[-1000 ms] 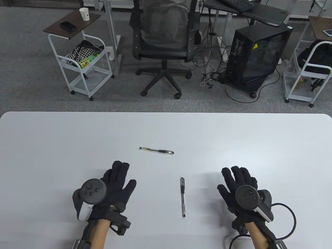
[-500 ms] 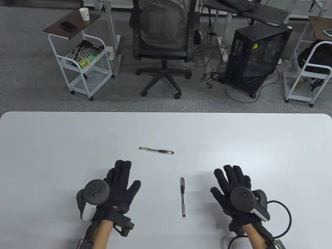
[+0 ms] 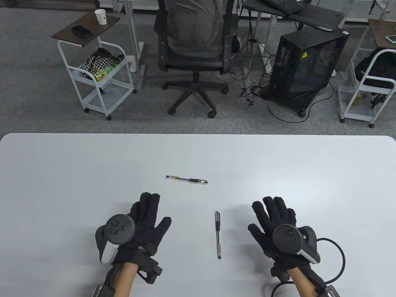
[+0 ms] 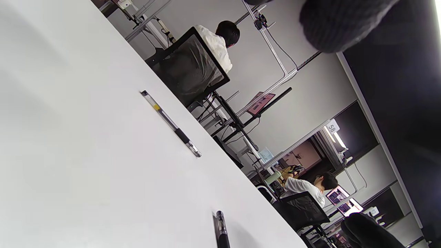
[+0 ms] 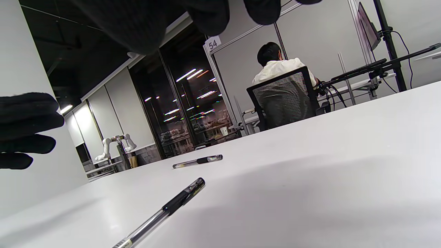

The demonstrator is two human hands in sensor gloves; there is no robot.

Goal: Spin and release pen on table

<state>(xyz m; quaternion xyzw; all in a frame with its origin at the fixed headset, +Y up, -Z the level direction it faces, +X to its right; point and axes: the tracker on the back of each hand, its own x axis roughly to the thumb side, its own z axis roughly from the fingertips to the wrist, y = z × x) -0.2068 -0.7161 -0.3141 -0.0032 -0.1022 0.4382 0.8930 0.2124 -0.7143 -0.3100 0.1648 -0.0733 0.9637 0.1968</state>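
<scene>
The white table (image 3: pixel 278 161) fills the lower half of the table view. Beyond its far edge stand a black office chair (image 3: pixel 193 46) with someone seated in it, head cut off by the frame's top, and a dark computer tower (image 3: pixel 306 65) to the chair's right. Left of the chair is a white rolling cart (image 3: pixel 97 77); its upper basket holds a checkered bag and a green packet, its brown top shelf carries a paper cup (image 3: pixel 101 16) and a small dark object too small to identify. A second cart (image 3: pixel 365 89) right of the tower is partly cut off, with a dark bag in it.

On the table, the left hand (image 3: pixel 142 229) lies flat with fingers spread wide, holding nothing, left of the near pen. The right hand (image 3: pixel 275 225) lies likewise spread and empty, right of that pen. Trackers hide much of each hand's back.

The near pen (image 3: pixel 218 235) lies between the hands, touching neither, pointing away from the person. The far pen (image 3: pixel 186 179) lies crosswise beyond it, well apart. In the left wrist view only the near pen's cap end (image 4: pixel 222 230) shows.
</scene>
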